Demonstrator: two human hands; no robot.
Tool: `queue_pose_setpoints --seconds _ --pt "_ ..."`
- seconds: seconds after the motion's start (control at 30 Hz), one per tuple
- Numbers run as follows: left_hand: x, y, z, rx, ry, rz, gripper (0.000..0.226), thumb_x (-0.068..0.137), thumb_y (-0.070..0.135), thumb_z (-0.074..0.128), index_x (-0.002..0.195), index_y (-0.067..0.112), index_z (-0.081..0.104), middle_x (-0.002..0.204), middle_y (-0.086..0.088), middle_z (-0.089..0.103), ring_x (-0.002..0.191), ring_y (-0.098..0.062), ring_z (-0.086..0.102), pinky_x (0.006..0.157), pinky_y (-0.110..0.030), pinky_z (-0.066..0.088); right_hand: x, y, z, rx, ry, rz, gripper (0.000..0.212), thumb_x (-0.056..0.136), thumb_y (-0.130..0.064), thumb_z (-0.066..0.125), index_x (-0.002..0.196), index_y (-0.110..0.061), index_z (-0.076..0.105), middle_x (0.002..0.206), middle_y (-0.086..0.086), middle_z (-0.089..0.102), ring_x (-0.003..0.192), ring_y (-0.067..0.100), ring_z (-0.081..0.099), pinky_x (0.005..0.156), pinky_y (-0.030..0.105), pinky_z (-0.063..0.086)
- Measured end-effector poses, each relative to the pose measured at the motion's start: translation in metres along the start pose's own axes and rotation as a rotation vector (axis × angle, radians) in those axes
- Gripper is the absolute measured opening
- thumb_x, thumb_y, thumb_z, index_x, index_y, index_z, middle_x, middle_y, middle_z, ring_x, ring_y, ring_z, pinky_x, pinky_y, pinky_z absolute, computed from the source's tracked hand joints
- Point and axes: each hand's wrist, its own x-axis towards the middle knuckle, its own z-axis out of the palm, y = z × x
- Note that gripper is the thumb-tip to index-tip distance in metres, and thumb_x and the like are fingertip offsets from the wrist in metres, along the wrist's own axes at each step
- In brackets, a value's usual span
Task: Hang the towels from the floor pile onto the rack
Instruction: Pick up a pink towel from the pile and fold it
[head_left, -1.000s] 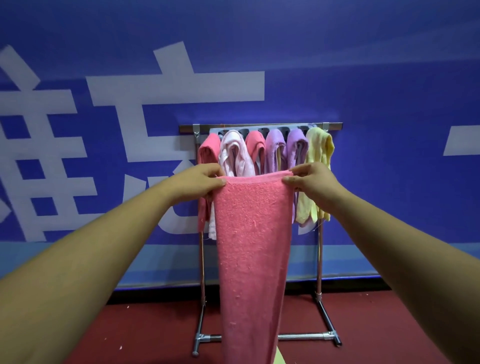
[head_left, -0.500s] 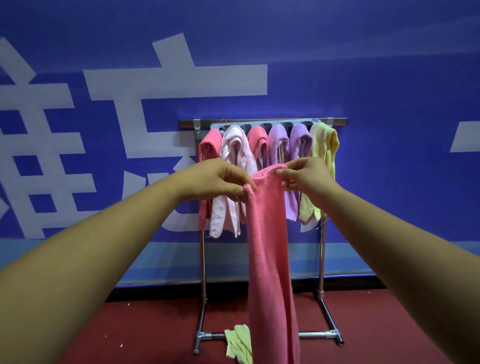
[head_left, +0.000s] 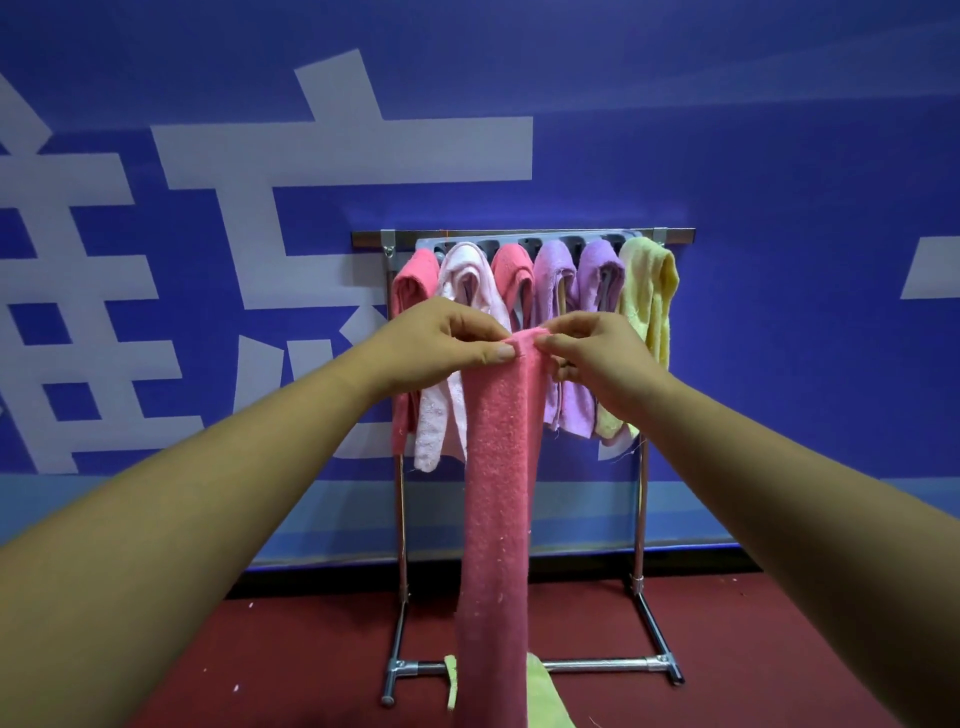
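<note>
blue wall (head_left: 779, 156) behind the rack (head_left: 641, 519); left hand (head_left: 441, 348), right hand (head_left: 602, 353) level, fingers (head_left: 496, 353) tight on pink towel (head_left: 498, 493)'s perhaps folded top

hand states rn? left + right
Left hand: closed, pinching the top edge of the pink towel.
Right hand: closed, pinching the same top edge from the other side.

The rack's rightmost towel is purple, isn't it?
No. In the head view, the rightmost towel on the rack is yellow, not purple.
</note>
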Motion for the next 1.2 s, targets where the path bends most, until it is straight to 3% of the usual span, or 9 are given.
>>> queue_pose_setpoints --seconds 0.1,0.27,0.47,0.57,0.67,0.83,1.0,1.1,1.2 --pt "0.003 -0.004 0.001 0.041 0.132 -0.009 0.017 0.091 0.028 0.069 0.104 0.023 0.078 0.094 0.009 0.076 0.091 -0.003 0.068 0.083 -0.019 0.051 -0.007 -0.006 0.010 0.139 -0.087 -0.070 0.016 0.092 0.009 0.062 0.094 -0.007 0.059 0.074 0.015 0.061 0.060 0.018 0.059 0.061 0.030 0.056" --pt "0.008 -0.007 0.004 -0.021 0.261 -0.001 0.015 0.089 0.023 0.072 0.097 0.011 0.069 0.078 0.003 0.068 0.071 -0.006 0.060 0.067 -0.019 0.047 -0.014 -0.015 0.020 0.141 -0.212 -0.105 0.018 0.093 0.008 0.055 0.091 0.001 0.071 0.077 0.017 0.066 0.073 0.026 0.061 0.079 0.035 0.057" --pt "0.005 -0.005 0.006 -0.049 0.220 0.002 0.021 0.088 0.023 0.073 0.095 0.005 0.067 0.078 0.001 0.070 0.073 -0.002 0.063 0.068 -0.015 0.049 -0.019 -0.018 0.021 -0.091 -0.226 -0.195 0.019 0.091 -0.010 0.071 0.100 0.007 0.071 0.081 0.009 0.070 0.073 0.014 0.064 0.070 0.021 0.054" --pt "0.002 -0.008 0.004 0.057 0.185 -0.031 0.028 0.088 0.039 0.070 0.088 0.011 0.071 0.082 -0.008 0.070 0.073 -0.010 0.059 0.069 -0.032 0.048 -0.018 -0.017 0.021 -0.088 -0.194 -0.194 0.020 0.090 -0.010 0.071 0.096 0.009 0.070 0.080 0.021 0.068 0.073 0.021 0.062 0.072 0.028 0.055" --pt "-0.003 -0.013 -0.002 0.222 0.155 -0.075 0.036 0.085 0.046 0.070 0.075 0.012 0.072 0.094 -0.022 0.061 0.080 -0.019 0.053 0.072 -0.033 0.042 -0.017 -0.014 0.016 0.003 -0.158 -0.124 0.018 0.088 -0.007 0.073 0.088 0.009 0.067 0.076 0.022 0.063 0.071 0.024 0.060 0.070 0.028 0.053" --pt "-0.009 -0.022 -0.006 0.077 0.045 -0.127 0.023 0.089 0.032 0.070 0.084 0.009 0.071 0.095 -0.011 0.069 0.089 -0.018 0.064 0.085 -0.029 0.048 -0.015 -0.006 0.006 0.089 -0.187 -0.018 0.019 0.084 0.000 0.073 0.068 -0.005 0.065 0.065 0.004 0.064 0.065 0.015 0.062 0.065 0.022 0.053" --pt "-0.006 -0.027 0.004 -0.133 0.175 -0.113 0.015 0.084 0.023 0.077 0.087 0.013 0.067 0.076 0.003 0.070 0.072 -0.006 0.067 0.069 -0.021 0.053 -0.013 0.000 0.004 0.140 -0.160 0.023 0.028 0.086 0.002 0.070 0.064 -0.008 0.057 0.063 0.001 0.064 0.064 0.011 0.064 0.064 0.022 0.053" --pt "-0.002 -0.024 0.011 -0.200 0.238 -0.089 0.020 0.083 0.017 0.078 0.099 0.014 0.066 0.080 -0.002 0.069 0.072 -0.007 0.067 0.065 -0.018 0.053 -0.010 0.000 0.003 0.133 -0.112 -0.020 0.023 0.086 0.004 0.071 0.075 -0.010 0.057 0.066 -0.001 0.065 0.065 0.010 0.065 0.061 0.022 0.052" --pt "0.004 -0.022 0.014 -0.231 0.254 -0.086 0.020 0.084 0.015 0.077 0.102 0.014 0.069 0.088 -0.004 0.072 0.080 -0.009 0.069 0.068 -0.016 0.053 -0.008 -0.004 -0.004 0.059 -0.230 -0.034 0.029 0.085 -0.007 0.076 0.112 -0.010 0.066 0.096 0.010 0.072 0.089 0.024 0.072 0.079 0.033 0.056"
